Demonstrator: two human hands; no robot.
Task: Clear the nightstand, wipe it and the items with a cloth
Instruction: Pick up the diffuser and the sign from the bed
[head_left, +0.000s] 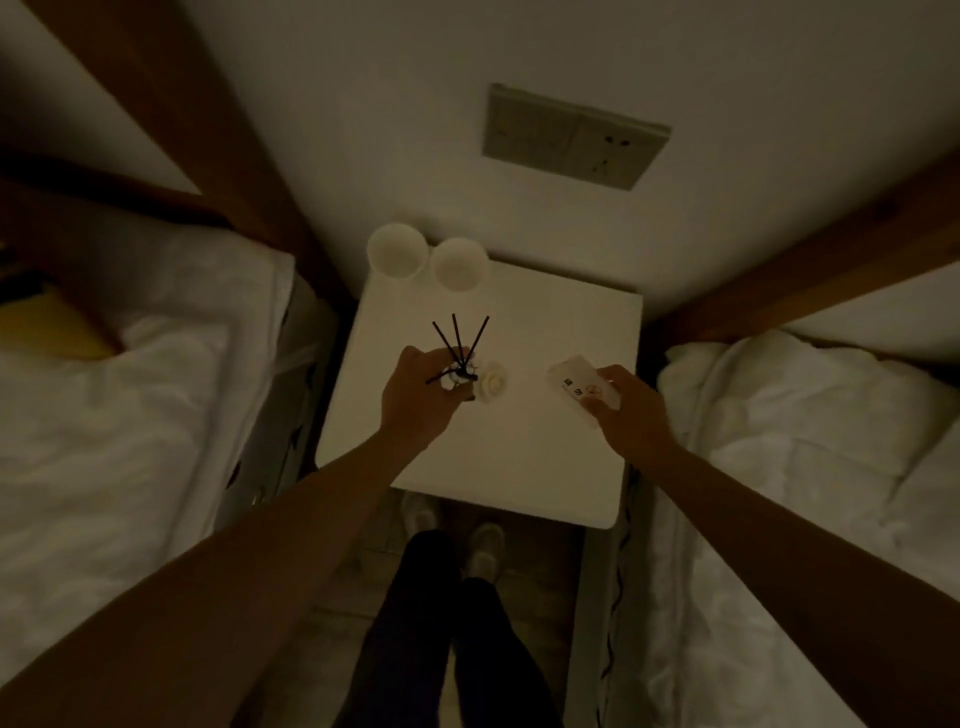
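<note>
A white nightstand stands between two beds in dim light. My left hand grips a small reed diffuser bottle with black sticks fanning upward, over the nightstand's left middle. A white flower-shaped ornament sits right beside the bottle. My right hand holds a white sign card with printed marks at the nightstand's right side. Two white cups stand side by side at the back left corner.
A bed with white bedding lies to the left, another bed to the right. A wall socket panel is above the nightstand. My legs and shoes stand on the floor before the nightstand. A dark cable hangs at its right.
</note>
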